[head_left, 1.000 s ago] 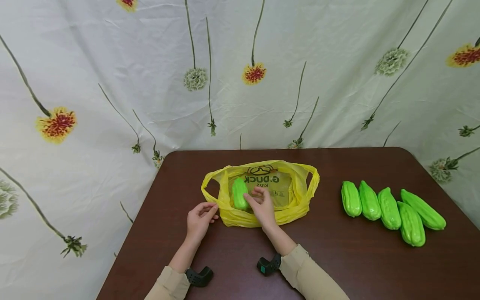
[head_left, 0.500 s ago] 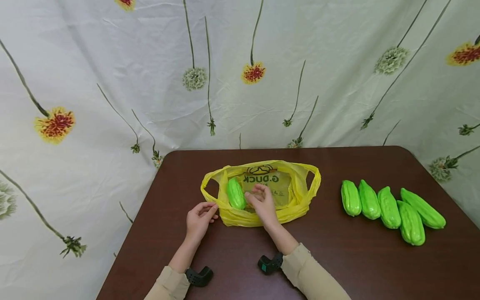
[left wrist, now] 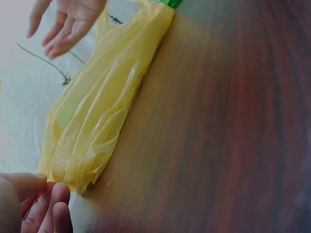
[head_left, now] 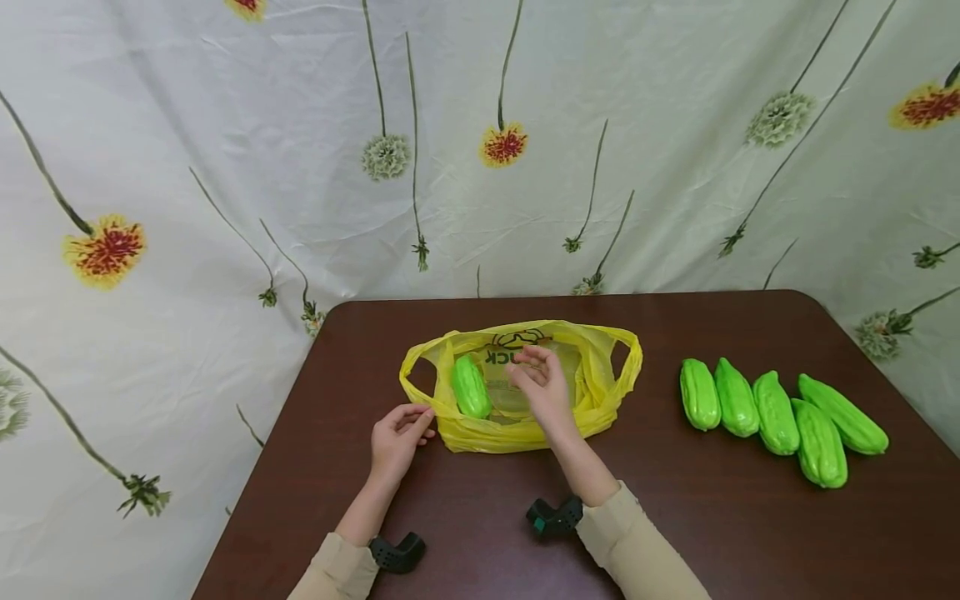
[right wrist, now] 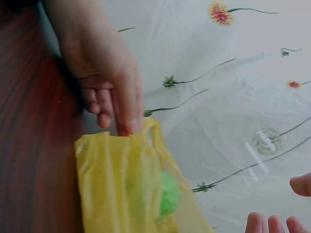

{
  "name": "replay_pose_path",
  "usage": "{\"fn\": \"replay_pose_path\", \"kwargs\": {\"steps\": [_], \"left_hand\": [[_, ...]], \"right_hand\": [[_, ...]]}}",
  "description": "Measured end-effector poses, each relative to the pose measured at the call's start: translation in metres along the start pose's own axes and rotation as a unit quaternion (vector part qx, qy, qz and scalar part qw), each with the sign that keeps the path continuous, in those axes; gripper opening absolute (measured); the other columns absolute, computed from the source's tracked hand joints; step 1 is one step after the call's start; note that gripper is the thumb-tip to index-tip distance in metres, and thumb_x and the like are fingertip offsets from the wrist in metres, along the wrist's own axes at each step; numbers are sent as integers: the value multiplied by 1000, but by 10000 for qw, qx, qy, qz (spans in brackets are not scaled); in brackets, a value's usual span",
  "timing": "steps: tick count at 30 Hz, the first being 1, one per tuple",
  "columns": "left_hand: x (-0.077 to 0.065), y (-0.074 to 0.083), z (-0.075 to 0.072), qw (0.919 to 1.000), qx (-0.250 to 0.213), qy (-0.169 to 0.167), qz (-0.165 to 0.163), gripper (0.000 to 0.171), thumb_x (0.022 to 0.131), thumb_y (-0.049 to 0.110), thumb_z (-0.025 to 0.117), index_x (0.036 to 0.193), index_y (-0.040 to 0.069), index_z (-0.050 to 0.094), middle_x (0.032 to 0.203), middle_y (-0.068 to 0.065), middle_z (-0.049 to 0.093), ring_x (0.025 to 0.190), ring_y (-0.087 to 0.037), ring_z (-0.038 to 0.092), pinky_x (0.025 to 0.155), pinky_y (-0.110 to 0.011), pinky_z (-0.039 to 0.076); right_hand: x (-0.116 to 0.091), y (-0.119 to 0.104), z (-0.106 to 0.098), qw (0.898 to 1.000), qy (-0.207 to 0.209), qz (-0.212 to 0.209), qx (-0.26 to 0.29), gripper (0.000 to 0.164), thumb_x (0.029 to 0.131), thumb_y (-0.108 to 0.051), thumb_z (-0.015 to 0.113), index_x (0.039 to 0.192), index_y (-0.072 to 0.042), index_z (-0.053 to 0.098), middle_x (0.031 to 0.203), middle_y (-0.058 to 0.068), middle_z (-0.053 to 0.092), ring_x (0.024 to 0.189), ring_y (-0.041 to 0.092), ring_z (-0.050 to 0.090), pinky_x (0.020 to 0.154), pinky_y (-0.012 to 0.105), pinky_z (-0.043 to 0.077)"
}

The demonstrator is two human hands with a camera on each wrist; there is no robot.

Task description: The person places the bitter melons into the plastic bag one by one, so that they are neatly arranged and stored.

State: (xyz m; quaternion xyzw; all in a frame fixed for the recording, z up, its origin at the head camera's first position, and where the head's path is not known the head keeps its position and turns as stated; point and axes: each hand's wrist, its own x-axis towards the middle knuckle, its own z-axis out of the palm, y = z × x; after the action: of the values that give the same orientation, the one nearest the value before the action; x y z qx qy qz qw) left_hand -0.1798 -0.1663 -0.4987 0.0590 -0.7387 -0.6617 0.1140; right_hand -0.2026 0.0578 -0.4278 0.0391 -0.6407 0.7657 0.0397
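Observation:
A yellow plastic bag (head_left: 495, 437) lies with its mouth open on the table. Inside it, toward the left, rests a bright green ridged gourd (head_left: 471, 387). My left hand (head_left: 397, 440) pinches the bag's near-left rim between thumb and fingers, which the left wrist view also shows up close. Above the bag's mouth hovers my right hand (head_left: 545, 387), fingers loosely bent, holding nothing and apart from the gourd. In the right wrist view its fingertips (right wrist: 276, 224) appear at the lower right, and the gourd (right wrist: 168, 195) is partly hidden by the bag.
Several more green gourds (head_left: 777, 414) lie in a loose row on the right side of the dark brown table (head_left: 480, 508). Behind the table hangs a white flowered cloth (head_left: 300, 125). Each wrist carries a black strap device (head_left: 555, 517).
The gourd in the bag has tipped left, away from my right hand. My right hand has let go and moved up and right. My left hand keeps its pinch on the rim.

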Motion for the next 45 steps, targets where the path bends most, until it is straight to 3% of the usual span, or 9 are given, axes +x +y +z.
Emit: {"fn": "replay_pose_path", "kwargs": {"steps": [13,22,27,32,40,45], "left_hand": [[2,-1,-1,9999,13,-16,-132,24,85,16,71,100,-2,68,91,-19,67,63,-16,65,59,-23,53],[1,-1,-2,10000,56,-5,-68,25,85,18,71,99,-3,67,91,-20,67,62,-13,64,59,-23,53],[0,-1,-1,10000,76,42,25,22,85,15,71,98,-3,67,89,-19,67,61,-13,64,57,-23,53],[1,0,0,9999,84,31,52,21,85,14,71,97,-3,68,89,-19,67,60,-13,64,57,-23,53],[1,-1,0,9999,94,19,35,21,85,14,71,98,-3,68,89,-18,67,61,-13,64,57,-23,53],[0,-1,0,10000,93,8,36,22,85,14,71,98,-3,68,90,-19,67,61,-13,64,57,-23,53]], "right_hand": [[-2,-43,-26,9994,99,-230,222,43,92,-5,58,131,0,39,121,17,49,101,16,56,83,28,50],[-7,-67,-49,9985,167,-484,205,39,92,-1,56,128,-3,41,119,13,49,103,24,56,85,29,50],[-9,-76,-63,9965,408,-709,147,36,93,-5,57,127,-6,43,120,13,51,104,25,55,89,36,49],[-12,-84,-81,9926,707,-978,158,34,93,-4,56,126,-5,45,115,11,53,101,20,58,85,29,51],[-17,-97,-108,9812,1226,-1269,783,28,91,-1,58,118,-4,51,106,10,56,93,15,62,82,25,51],[-16,-96,-128,9737,1422,-1520,922,41,87,-12,67,122,0,50,106,9,57,91,15,63,81,24,52]]}}
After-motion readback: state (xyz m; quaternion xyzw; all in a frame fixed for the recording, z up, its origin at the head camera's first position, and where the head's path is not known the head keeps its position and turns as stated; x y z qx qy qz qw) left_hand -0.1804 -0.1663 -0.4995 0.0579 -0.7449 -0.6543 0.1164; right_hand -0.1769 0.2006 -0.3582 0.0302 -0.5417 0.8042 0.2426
